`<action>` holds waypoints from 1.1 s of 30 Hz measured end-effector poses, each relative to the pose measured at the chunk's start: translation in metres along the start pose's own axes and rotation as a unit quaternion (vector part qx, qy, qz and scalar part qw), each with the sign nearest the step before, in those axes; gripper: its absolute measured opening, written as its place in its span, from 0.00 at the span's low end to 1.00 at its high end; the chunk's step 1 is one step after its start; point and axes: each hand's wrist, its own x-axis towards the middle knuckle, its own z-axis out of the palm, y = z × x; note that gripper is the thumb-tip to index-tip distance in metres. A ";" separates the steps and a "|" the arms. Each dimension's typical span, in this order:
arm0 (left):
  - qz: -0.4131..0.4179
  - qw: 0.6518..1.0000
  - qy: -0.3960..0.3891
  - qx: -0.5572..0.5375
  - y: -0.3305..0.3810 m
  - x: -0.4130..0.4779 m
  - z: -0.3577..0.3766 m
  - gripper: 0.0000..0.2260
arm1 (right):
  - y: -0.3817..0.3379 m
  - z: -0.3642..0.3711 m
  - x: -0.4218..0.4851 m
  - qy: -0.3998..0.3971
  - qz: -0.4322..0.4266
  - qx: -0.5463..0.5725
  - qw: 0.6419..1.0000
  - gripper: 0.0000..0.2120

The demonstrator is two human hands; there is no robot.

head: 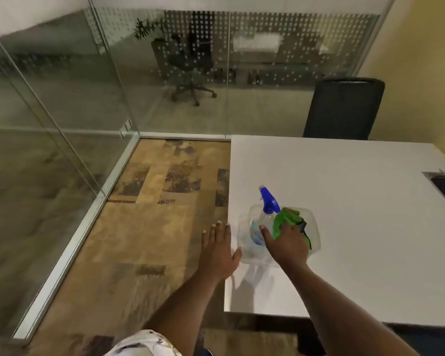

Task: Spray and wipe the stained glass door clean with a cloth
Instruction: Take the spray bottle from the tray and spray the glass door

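- Hands reach forward from the bottom of the view, both arms bare and extended.
- Left hand [220,249] hovers palm down, fingers spread and flat, holding nothing, beside the tabletop's [357,227] left edge.
- Right hand [287,244] rests palm down on a green cloth [284,219]; whether it grips is unclear.
- Cloth and a blue-triggered spray bottle [266,211] sit in a clear tub [315,227] near the tabletop's left edge.
- Glass door [49,140] stands left, well apart.
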 end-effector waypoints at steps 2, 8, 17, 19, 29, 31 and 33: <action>0.020 1.000 -0.022 -0.001 0.007 0.014 0.007 0.36 | 0.004 0.002 0.016 0.000 0.023 0.040 0.999 0.33; 0.063 0.993 -0.101 -0.014 0.032 0.042 0.029 0.36 | 0.009 0.014 0.049 -0.060 -0.007 0.176 0.983 0.30; 0.023 0.991 -0.131 -0.024 0.055 0.041 0.026 0.33 | 0.002 0.023 0.064 -0.077 -0.093 0.190 0.974 0.12; 0.021 0.990 -0.137 -0.013 0.057 0.041 0.023 0.32 | 0.004 0.021 0.068 -0.082 -0.099 0.195 0.972 0.12; 0.000 0.987 -0.157 0.044 0.069 0.038 0.020 0.35 | -0.001 -0.028 0.080 -0.030 -0.138 0.217 0.966 0.12; -0.003 0.985 -0.161 0.060 0.072 0.038 0.018 0.36 | -0.006 -0.040 0.081 -0.005 -0.153 0.230 0.961 0.12; -0.005 0.985 -0.160 0.068 0.075 0.036 0.016 0.36 | -0.011 -0.051 0.079 0.011 -0.175 0.244 0.954 0.11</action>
